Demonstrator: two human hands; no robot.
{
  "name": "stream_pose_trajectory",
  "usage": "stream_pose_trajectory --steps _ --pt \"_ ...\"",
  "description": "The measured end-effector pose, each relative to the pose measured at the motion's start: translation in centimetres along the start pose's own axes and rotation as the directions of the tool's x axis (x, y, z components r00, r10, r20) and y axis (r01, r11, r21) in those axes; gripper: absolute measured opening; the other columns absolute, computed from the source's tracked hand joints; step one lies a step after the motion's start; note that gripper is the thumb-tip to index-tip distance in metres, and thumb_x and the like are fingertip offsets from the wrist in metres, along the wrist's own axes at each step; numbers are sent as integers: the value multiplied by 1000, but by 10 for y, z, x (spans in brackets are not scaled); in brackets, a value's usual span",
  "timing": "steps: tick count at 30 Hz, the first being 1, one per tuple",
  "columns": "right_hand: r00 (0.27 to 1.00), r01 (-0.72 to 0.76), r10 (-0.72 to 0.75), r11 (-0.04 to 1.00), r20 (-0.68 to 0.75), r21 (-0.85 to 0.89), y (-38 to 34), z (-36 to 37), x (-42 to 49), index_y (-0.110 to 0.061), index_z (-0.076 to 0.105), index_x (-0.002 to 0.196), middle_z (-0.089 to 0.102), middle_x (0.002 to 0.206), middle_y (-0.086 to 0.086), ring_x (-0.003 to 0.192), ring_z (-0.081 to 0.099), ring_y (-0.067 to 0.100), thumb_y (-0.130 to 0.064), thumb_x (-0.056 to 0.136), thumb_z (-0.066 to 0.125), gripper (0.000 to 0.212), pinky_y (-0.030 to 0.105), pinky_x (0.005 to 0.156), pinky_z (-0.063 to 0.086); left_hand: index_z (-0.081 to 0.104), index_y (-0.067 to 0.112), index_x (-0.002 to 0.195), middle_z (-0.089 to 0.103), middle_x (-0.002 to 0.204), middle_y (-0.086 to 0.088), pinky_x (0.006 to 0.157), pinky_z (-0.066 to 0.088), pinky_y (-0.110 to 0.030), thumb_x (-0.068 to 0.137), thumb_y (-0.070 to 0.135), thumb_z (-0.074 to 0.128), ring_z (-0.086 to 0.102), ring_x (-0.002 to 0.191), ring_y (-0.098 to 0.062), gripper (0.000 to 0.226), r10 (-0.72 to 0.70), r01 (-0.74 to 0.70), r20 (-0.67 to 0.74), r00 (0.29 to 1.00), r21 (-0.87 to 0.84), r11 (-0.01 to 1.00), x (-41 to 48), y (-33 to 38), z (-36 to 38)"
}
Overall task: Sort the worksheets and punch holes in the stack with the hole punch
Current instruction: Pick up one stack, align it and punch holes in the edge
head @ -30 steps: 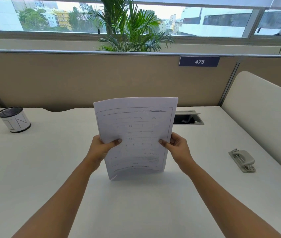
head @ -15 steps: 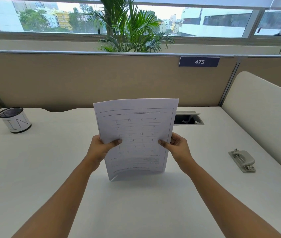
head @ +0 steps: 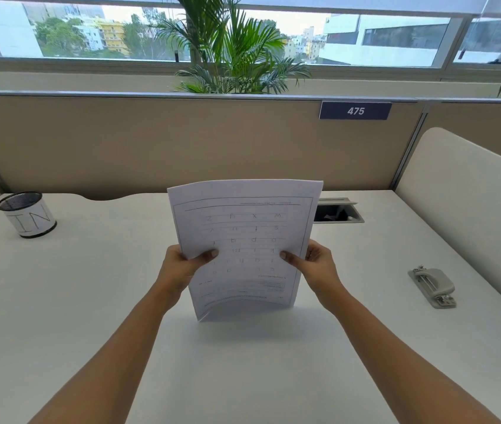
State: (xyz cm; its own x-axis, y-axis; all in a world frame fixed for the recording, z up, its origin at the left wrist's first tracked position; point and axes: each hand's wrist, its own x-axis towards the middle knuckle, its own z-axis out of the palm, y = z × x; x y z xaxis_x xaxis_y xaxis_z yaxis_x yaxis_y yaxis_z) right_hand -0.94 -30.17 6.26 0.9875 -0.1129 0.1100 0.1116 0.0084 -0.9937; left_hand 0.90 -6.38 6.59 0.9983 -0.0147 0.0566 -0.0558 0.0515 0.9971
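Observation:
A stack of white worksheets (head: 244, 228) stands upright in front of me, its bottom edge resting on or just above the white desk (head: 90, 301). The print on the top sheet is upside down. My left hand (head: 182, 267) grips the stack's left edge, thumb on the front. My right hand (head: 316, 266) grips the right edge the same way. A grey hole punch (head: 433, 287) lies flat on the desk to the right, well apart from both hands.
A black mesh pen cup (head: 27, 215) with a white sleeve stands at the back left. A cable hatch (head: 338, 211) is open in the desk behind the stack. Beige partitions (head: 151, 142) close the back and right sides.
The stack has sunk slightly between the hands; otherwise the hands and the hole punch stay where they were.

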Motion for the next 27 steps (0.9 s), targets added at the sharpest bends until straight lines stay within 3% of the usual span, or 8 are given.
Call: stream_pose_trajectory --steps 5,10,14,16,19,21,25,27 --pt "999 -50 50 999 20 -21 9 -7 0 -24 67 88 72 87 -11 77 69 3 -11 77 71 18 16 70 56 67 19 87 70 90 -4 74 55 -37 76 14 71 64 87 -27 13 2 -2 -25 1000 3 1000 -1 0 -1" --pt "994 -110 111 993 24 -51 21 -23 -7 -16 67 82 73 76 -7 71 68 5 -13 79 69 5 14 62 53 67 20 92 74 85 9 64 57 -25 47 33 81 69 80 -11 49 12 -35 -112 994 -203 978 -1 1 -7" --pt "984 -176 175 984 45 38 30 -29 -12 -14 67 91 72 85 2 86 66 21 -13 81 67 10 26 78 56 63 21 100 72 95 6 64 58 -26 38 39 90 69 86 -13 70 -19 -35 -134 991 -391 920 -5 -5 -4" --pt "977 -209 199 967 77 146 31 -26 -14 -14 66 96 71 88 4 88 65 22 -21 74 72 24 23 72 57 63 23 100 70 96 6 64 57 -25 46 37 86 68 87 -14 61 -17 -44 -138 990 -423 905 -9 -8 1" --pt "970 -243 221 912 105 330 32 -19 -16 -17 64 100 74 86 -1 82 70 15 -45 38 88 72 21 68 57 60 24 102 66 101 4 64 58 -24 71 18 73 64 92 -17 35 -48 -46 -177 983 -489 871 -11 -10 8" --pt "967 -250 216 894 131 372 35 -14 -17 -18 62 102 75 89 -2 82 71 14 -48 31 89 81 21 68 56 56 21 110 63 106 2 66 59 -25 83 7 58 60 96 -19 31 -75 -41 -199 977 -521 852 -11 -9 13" --pt "966 -243 187 891 179 384 33 4 -22 -17 63 99 74 93 0 88 69 19 -35 54 83 53 26 70 58 47 20 125 61 111 0 80 56 -36 85 7 54 59 98 -21 43 -100 -22 -195 976 -541 841 -12 -9 22" --pt "971 -228 179 892 158 391 30 13 -23 -19 61 101 72 96 -2 91 67 19 -21 69 72 34 29 72 59 47 23 123 61 109 1 76 56 -34 88 6 52 59 97 -21 39 -113 -18 -201 973 -555 832 -13 -12 26"
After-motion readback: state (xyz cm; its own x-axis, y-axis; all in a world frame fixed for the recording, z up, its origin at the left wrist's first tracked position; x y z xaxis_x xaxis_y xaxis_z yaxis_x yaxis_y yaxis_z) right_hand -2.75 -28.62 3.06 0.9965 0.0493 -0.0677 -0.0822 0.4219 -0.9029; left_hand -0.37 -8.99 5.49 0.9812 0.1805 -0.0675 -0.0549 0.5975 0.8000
